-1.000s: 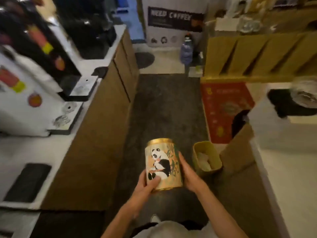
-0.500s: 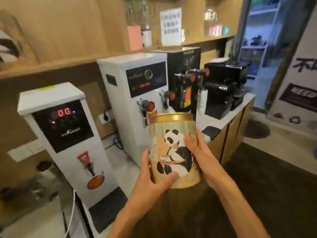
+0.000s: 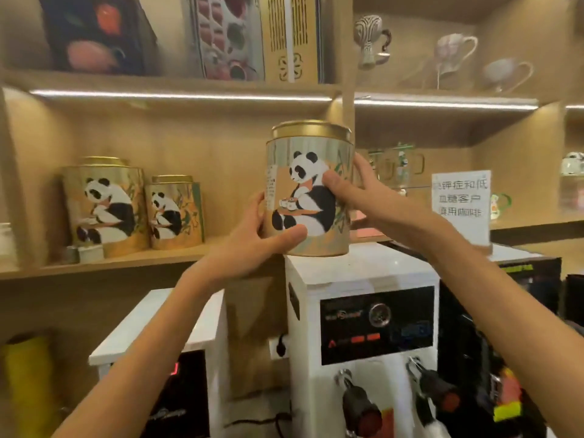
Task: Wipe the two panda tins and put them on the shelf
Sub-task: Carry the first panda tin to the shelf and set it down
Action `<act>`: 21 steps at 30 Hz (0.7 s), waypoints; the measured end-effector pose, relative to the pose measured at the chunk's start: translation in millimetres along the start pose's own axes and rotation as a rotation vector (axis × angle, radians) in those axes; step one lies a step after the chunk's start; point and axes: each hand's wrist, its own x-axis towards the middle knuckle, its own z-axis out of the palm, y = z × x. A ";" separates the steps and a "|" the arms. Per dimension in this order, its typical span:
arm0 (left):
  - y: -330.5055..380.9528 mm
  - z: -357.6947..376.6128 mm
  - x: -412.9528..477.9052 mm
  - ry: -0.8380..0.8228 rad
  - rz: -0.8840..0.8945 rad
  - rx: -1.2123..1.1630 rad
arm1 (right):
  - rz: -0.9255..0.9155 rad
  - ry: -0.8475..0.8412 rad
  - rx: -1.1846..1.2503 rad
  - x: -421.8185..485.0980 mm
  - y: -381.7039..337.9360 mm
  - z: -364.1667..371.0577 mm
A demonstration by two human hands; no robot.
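Note:
I hold a round panda tin [image 3: 311, 172] with a gold lid upright in both hands, raised in front of the wooden shelf [image 3: 132, 259]. My left hand [image 3: 252, 245] grips its lower left side, thumb across the front. My right hand [image 3: 357, 197] clasps its right side, thumb on the panda picture. The tin's base hangs just above the top of a white water dispenser [image 3: 357, 270]. On the shelf to the left stand a large panda tin [image 3: 104, 207] and a smaller panda tin [image 3: 173, 213], side by side.
A second white dispenser [image 3: 164, 336] stands lower left, a black coffee machine [image 3: 505, 343] at right. A white paper sign [image 3: 461, 207] stands behind my right arm. Mugs [image 3: 455, 55] and gift boxes [image 3: 262, 36] fill the upper shelf. Small jars [image 3: 85, 252] sit by the large tin.
My view swung from the floor up to the shelf. Both hands lifted the tin from waist height to shelf level, above the white dispenser.

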 end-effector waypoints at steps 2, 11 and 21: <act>-22.6 -21.4 31.5 -0.051 -0.073 0.072 | 0.039 -0.043 0.009 48.1 18.0 6.1; -133.9 -102.3 108.0 -0.035 -0.376 0.157 | 0.152 -0.189 0.203 198.5 98.5 77.9; -232.7 -166.0 166.1 0.089 -0.515 0.386 | 0.178 -0.214 0.301 308.2 164.6 148.9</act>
